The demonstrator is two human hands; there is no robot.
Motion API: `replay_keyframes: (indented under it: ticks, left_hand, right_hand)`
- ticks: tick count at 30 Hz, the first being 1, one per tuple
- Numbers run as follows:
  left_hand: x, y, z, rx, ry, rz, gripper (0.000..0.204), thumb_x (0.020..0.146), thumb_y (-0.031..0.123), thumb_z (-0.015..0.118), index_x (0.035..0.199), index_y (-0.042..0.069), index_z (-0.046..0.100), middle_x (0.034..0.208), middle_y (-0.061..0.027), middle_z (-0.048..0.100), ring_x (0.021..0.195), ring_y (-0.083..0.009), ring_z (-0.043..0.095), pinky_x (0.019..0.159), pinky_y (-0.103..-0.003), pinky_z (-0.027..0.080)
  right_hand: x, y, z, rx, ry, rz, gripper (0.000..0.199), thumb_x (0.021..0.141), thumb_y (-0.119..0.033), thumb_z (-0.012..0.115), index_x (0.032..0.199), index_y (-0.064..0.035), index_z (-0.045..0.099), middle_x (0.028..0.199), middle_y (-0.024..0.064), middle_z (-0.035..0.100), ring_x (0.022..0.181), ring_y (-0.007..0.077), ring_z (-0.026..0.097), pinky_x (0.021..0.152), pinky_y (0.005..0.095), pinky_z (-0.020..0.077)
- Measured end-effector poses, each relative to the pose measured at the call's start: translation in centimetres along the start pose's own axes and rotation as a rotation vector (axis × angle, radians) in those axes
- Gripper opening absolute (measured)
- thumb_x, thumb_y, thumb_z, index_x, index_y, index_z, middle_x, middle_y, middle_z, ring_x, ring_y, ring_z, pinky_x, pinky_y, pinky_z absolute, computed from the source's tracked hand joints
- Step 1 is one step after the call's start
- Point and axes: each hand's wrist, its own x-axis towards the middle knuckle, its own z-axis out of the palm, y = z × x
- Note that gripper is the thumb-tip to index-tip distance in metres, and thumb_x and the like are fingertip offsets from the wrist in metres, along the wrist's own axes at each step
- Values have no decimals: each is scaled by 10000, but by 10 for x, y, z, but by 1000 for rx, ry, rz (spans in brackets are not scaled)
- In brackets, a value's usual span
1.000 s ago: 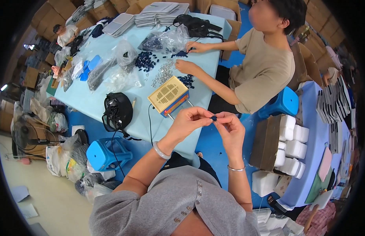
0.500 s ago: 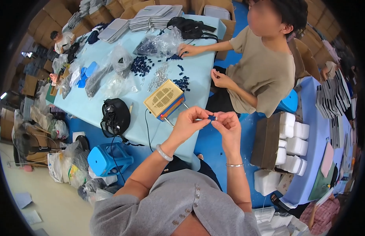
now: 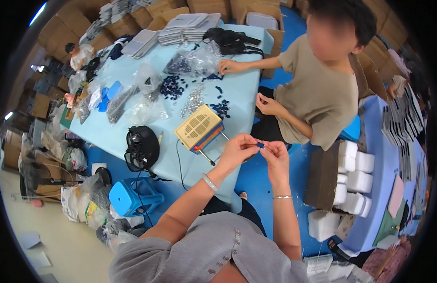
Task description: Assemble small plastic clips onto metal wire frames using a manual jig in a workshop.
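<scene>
Above the near right edge of the table, both my hands meet at a small dark blue piece (image 3: 260, 145); its exact kind is too small to tell. My left hand (image 3: 238, 152) pinches it between thumb and fingertips. From the other side my right hand (image 3: 277, 159) grips its right end, fingers closed. Just beyond my left hand stands a box-shaped device (image 3: 199, 126) with a gold slotted top and metal rods sticking out. Behind it lie small silvery pieces (image 3: 193, 100), a pile of dark blue pieces (image 3: 171, 87) and a second group of blue pieces (image 3: 221, 109).
The light blue table (image 3: 211, 172) carries clear plastic bags (image 3: 145, 106), a black bag (image 3: 142, 148) and stacked grey panels (image 3: 187, 29). A co-worker (image 3: 317, 89) sits at its right side. A blue stool (image 3: 133, 195) stands left; a carton of white blocks (image 3: 324, 179) sits right.
My hands have moved slightly right and down in the picture, still on the small blue piece. The whole view has shifted a little. The co-worker's hands stay about where they were.
</scene>
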Motion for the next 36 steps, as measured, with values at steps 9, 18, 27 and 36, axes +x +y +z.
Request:
replay_keyframes:
  ticks: [9,18,27,36]
  left_hand:
    - [-7,5,4,9,-4,-24,140,786,-17,624,886,23,535,977,-75,627,818,-99,589,719,-218,481]
    - [-20,42,-9,401,-105,90,148,777,26,631,916,26,581,912,-55,640,843,-133,622,722,-262,514]
    - [38,104,-193,796,150,181,186,800,125,628,971,52,638,898,-59,660,787,-148,640,694,-268,508]
    - [173,-21,-446,1224,488,159,414,743,237,688,1123,118,574,1183,-128,550,1079,-313,518,900,-421,443]
  right_hand:
    - [-2,2,-7,-12,-16,16,276,724,110,646,933,-35,540,936,60,608,824,109,573,764,218,472]
    - [-8,-20,17,-347,-110,128,251,720,84,652,952,-6,614,803,0,587,717,62,522,676,182,433]
    - [-16,-23,14,-358,1,158,209,721,78,645,874,-30,551,769,11,561,681,74,513,641,200,427]
    - [-58,6,6,-452,130,291,181,767,59,609,903,-38,539,768,55,597,655,112,558,608,222,464]
